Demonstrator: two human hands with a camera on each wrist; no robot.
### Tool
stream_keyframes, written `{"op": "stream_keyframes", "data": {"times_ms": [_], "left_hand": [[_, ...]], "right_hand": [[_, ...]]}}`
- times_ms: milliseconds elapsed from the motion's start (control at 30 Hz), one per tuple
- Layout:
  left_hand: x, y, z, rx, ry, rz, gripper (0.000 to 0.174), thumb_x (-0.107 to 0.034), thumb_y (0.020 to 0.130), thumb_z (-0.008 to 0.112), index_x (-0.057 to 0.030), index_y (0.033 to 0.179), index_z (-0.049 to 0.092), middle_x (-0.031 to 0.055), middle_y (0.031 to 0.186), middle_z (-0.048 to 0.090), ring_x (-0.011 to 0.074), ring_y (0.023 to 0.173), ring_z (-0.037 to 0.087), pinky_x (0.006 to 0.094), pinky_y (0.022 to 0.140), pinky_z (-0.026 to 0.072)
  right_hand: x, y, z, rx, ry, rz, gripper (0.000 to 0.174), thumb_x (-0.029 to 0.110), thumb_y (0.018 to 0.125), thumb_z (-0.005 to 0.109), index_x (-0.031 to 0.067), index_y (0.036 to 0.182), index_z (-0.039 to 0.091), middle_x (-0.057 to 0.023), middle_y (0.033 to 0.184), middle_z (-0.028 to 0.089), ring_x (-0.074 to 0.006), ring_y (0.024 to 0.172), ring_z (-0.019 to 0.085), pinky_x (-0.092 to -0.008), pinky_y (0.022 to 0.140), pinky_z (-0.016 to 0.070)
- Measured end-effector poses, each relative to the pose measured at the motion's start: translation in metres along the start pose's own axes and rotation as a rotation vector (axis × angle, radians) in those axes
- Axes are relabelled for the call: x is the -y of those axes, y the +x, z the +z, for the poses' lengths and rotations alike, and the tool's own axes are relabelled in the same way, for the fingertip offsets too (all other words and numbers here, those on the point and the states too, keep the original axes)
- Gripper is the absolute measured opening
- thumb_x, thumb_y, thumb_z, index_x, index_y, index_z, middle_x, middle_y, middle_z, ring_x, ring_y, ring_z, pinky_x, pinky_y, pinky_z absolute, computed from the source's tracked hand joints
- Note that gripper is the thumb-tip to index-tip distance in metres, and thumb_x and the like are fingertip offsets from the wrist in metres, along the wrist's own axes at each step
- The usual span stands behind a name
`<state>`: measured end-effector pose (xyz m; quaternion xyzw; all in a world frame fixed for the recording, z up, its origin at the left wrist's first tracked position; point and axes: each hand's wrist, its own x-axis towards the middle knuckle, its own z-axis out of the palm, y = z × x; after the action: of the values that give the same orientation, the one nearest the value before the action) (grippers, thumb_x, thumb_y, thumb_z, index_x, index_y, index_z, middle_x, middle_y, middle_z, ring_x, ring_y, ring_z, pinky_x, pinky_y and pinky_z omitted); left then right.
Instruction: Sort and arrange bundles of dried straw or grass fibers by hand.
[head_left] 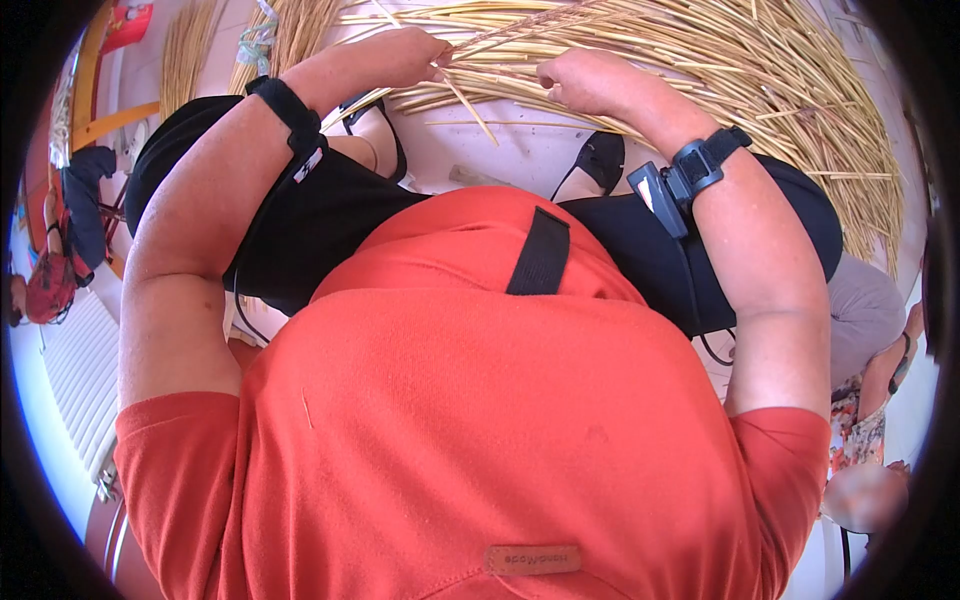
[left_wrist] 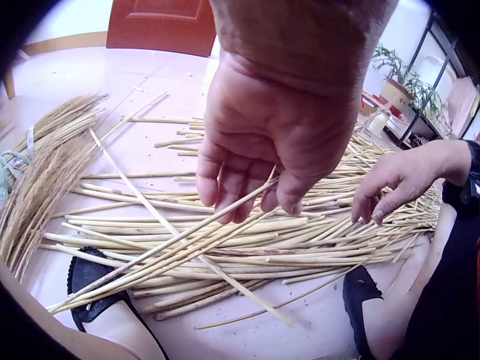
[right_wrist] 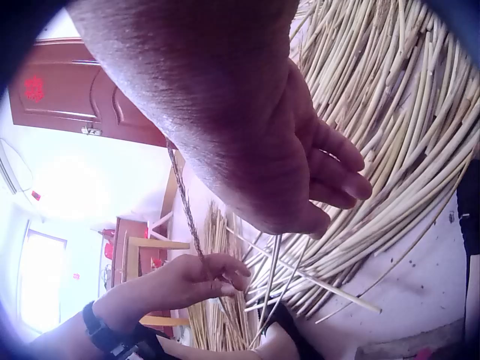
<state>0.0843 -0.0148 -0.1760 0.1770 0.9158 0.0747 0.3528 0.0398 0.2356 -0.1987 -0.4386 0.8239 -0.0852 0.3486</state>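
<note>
We see our L hand [left_wrist: 281, 124] w/ a narrow grip: thumb & fingers pinch a few slim stalks [left_wrist: 109, 276] a bit above the floor [left_wrist: 225, 334]. These are pale straw-yellow, approx straight, smooth & v. thin, running from the pinch down to lower L in the L wrist view, where they draw close together over the L shoe [left_wrist: 82, 274]. From the same hand a brownish, feathery seed head [head_left: 530, 28] reaches out, rough & darker vs. the stems; exact no. of stalks we can't tell.

Our R hand [right_wrist: 289, 169] is nearby, fingers loosely bent, w/ a gap btwn thumb & fingertips & nothing visible in it; whether it touches the heap we can't tell.

The big heap [head_left: 720, 70] spreads over the floor in front of us: same yellow, some stems browner, mostly lying side by side, incl. many cut ends. A loose pale stalk [left_wrist: 259, 296] crosses at a slant under the held ones. Off L, a feathery-headed bundle [left_wrist: 52, 180] lies w/ a pale greenish tie [left_wrist: 11, 169].
</note>
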Motion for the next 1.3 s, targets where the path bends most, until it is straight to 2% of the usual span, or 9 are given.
{"op": "stream_keyframes", "data": {"times_ms": [67, 400, 700, 900, 967, 1000, 1233, 1267, 1300], "left_hand": [[-0.001, 0.001, -0.001, 0.031, 0.022, -0.040, 0.036, -0.028, 0.084, 0.064, -0.0083, 0.114, 0.060, 0.0176, 0.098, 0.065, 0.0348, 0.095, 0.061, 0.0444, 0.080, 0.0477], [-0.004, 0.002, 0.001, 0.009, -0.038, -0.013, 0.033, -0.027, 0.084, 0.064, -0.0067, 0.109, 0.060, 0.0171, 0.098, 0.065, 0.0351, 0.095, 0.061, 0.0440, 0.080, 0.0471], [0.001, 0.005, 0.009, -0.065, -0.106, 0.116, 0.024, -0.016, 0.086, 0.053, -0.0062, 0.107, 0.058, 0.0170, 0.085, 0.063, 0.0335, 0.084, 0.060, 0.0426, 0.074, 0.0458], [-0.017, -0.002, -0.009, 0.138, -0.213, -0.046, 0.016, -0.017, 0.087, 0.054, -0.0034, 0.094, 0.057, 0.0172, 0.078, 0.061, 0.0343, 0.077, 0.059, 0.0430, 0.070, 0.0449], [-0.022, -0.005, -0.014, 0.088, -0.193, -0.046, 0.014, -0.017, 0.085, 0.057, -0.0040, 0.089, 0.060, 0.0160, 0.082, 0.063, 0.0342, 0.083, 0.060, 0.0446, 0.071, 0.0452], [-0.018, -0.003, -0.010, -0.051, -0.140, 0.120, 0.013, -0.017, 0.086, 0.056, -0.0054, 0.091, 0.060, 0.0154, 0.082, 0.063, 0.0342, 0.082, 0.060, 0.0449, 0.071, 0.0450], [-0.016, 0.000, -0.019, -0.213, -0.302, 0.037, 0.019, -0.023, 0.092, 0.052, -0.0067, 0.100, 0.059, 0.0158, 0.083, 0.063, 0.0359, 0.082, 0.059, 0.0441, 0.071, 0.0451], [-0.013, 0.002, -0.016, -0.287, -0.340, 0.078, 0.022, -0.026, 0.093, 0.051, -0.0063, 0.101, 0.059, 0.0150, 0.077, 0.062, 0.0308, 0.072, 0.060, 0.0411, 0.066, 0.0462], [-0.015, 0.000, -0.022, -0.299, -0.340, 0.078, 0.022, -0.026, 0.093, 0.051, -0.0063, 0.101, 0.059, 0.0150, 0.077, 0.062, 0.0308, 0.072, 0.060, 0.0411, 0.066, 0.0462]], "right_hand": [[-0.005, 0.003, 0.002, 0.002, 0.002, 0.003, 0.025, 0.014, 0.081, 0.051, 0.0047, 0.100, 0.063, -0.0197, 0.093, 0.064, -0.0364, 0.090, 0.061, -0.0442, 0.077, 0.0479], [-0.005, 0.000, 0.000, 0.048, -0.038, 0.016, 0.026, 0.015, 0.081, 0.050, 0.0048, 0.101, 0.063, -0.0193, 0.094, 0.065, -0.0363, 0.090, 0.061, -0.0441, 0.077, 0.0476], [-0.001, -0.001, -0.004, 0.060, -0.046, 0.020, 0.026, 0.015, 0.081, 0.050, 0.0046, 0.102, 0.062, -0.0201, 0.094, 0.064, -0.0363, 0.090, 0.061, -0.0443, 0.078, 0.0474], [-0.001, -0.004, -0.005, 0.052, -0.016, 0.002, 0.026, 0.017, 0.082, 0.051, 0.0046, 0.102, 0.062, -0.0200, 0.093, 0.064, -0.0360, 0.090, 0.061, -0.0442, 0.078, 0.0473], [-0.004, -0.003, -0.001, -0.033, -0.017, -0.021, 0.026, 0.018, 0.082, 0.052, 0.0047, 0.102, 0.062, -0.0199, 0.093, 0.064, -0.0358, 0.090, 0.061, -0.0442, 0.077, 0.0473], [-0.003, -0.004, -0.005, -0.040, -0.001, -0.025, 0.026, 0.019, 0.082, 0.053, 0.0049, 0.103, 0.062, -0.0199, 0.092, 0.065, -0.0361, 0.089, 0.061, -0.0439, 0.077, 0.0475], [-0.002, -0.001, -0.008, -0.261, 0.167, -0.015, 0.037, 0.018, 0.083, 0.058, 0.0046, 0.117, 0.054, -0.0205, 0.088, 0.065, -0.0359, 0.084, 0.062, -0.0423, 0.075, 0.0487], [-0.004, 0.000, -0.012, -0.295, 0.296, -0.059, 0.042, 0.019, 0.085, 0.059, 0.0044, 0.123, 0.050, -0.0163, 0.086, 0.065, -0.0278, 0.077, 0.064, -0.0367, 0.070, 0.0504], [-0.001, -0.001, -0.018, -0.297, 0.285, -0.061, 0.042, 0.019, 0.085, 0.059, 0.0044, 0.123, 0.050, -0.0163, 0.086, 0.065, -0.0278, 0.077, 0.064, -0.0367, 0.070, 0.0504]]}}
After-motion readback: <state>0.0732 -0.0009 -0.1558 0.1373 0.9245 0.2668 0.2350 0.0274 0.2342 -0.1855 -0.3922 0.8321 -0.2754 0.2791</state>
